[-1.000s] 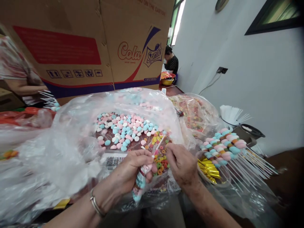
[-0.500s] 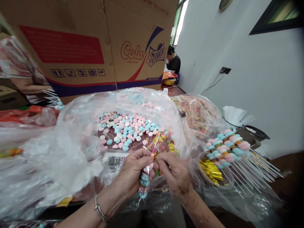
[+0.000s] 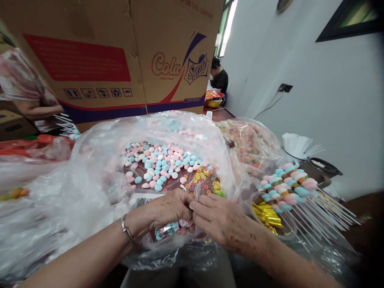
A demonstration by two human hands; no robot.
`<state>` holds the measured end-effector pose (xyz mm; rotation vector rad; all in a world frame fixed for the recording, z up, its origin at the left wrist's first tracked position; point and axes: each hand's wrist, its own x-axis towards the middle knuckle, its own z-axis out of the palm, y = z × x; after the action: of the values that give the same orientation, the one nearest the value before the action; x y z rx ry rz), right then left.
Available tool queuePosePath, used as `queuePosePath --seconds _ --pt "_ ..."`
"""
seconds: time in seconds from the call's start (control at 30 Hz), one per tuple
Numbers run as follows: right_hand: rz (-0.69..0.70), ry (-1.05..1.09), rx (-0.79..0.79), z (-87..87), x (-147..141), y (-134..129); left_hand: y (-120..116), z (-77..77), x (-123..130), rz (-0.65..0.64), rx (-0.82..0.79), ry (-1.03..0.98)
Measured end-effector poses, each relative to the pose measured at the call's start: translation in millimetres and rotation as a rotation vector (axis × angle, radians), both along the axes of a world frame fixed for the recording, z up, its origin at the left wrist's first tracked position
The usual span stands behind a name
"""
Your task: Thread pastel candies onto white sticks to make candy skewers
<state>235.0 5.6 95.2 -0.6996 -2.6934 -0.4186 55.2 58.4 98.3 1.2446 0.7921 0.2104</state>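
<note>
My left hand [image 3: 174,206], with a metal bangle at the wrist, is closed around a wrapped candy skewer [image 3: 167,231] with pink and blue pieces in a clear wrapper. The skewer lies tilted, its candy end to the left. Meeting it from the right, my right hand [image 3: 220,218] has its fingers pressed together at the gathered neck of the wrapper; what exactly the fingertips pinch is hidden. Beyond my fingers lie small ring gummies [image 3: 207,181] and loose pastel candies [image 3: 163,165] on an opened clear plastic bag [image 3: 93,160].
Gold twist ties [image 3: 267,217] sit in a clear bowl [image 3: 291,231] at right, beside stacked candy skewers [image 3: 288,187]. White sticks [image 3: 295,145] stand near a dark pot [image 3: 325,167]. A large carton [image 3: 105,64] blocks the back. Two people are beyond it.
The wrapped skewer has turned from upright to lying leftward. My right hand has moved in against my left, its fingers now flatter over the wrapper's neck.
</note>
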Motion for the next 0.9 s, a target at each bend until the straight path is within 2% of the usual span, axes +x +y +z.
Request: queuePosePath --seconds 0.23,0.37,0.47,0.6,0.7,0.83,0.87,0.9 --pt "-0.091 0.032 0.006 -1.8 -5.5 -11.3 5.1 1.3 -3.9 -0.029 0.018 0.059" --pt "-0.109 0.055 -0.038 -6.6 -7.4 -13.9 7.5 2.6 -6.7 -0.110 0.017 0.049" --pt "-0.100 0.087 -0.027 -12.3 -9.5 -15.8 5.7 6.1 -6.5 -0.137 0.121 0.097" --pt "-0.183 0.114 0.030 -24.8 -14.7 -13.0 -0.3 4.8 -1.5 -0.053 0.432 0.163" --pt "-0.305 0.281 0.056 -34.2 -17.6 0.3 -6.3 -5.0 7.2 0.130 0.665 0.181" --pt "-0.520 0.743 -0.211 -34.0 -16.7 28.7 -17.6 -17.5 18.1 0.414 1.232 0.198" --pt "-0.555 0.821 -0.277 -31.1 -16.8 34.6 -20.8 -19.1 19.2 0.468 1.344 0.168" --pt "-0.577 0.872 -0.313 -27.4 -17.8 38.9 -23.7 -20.1 19.4 0.509 1.382 0.130"
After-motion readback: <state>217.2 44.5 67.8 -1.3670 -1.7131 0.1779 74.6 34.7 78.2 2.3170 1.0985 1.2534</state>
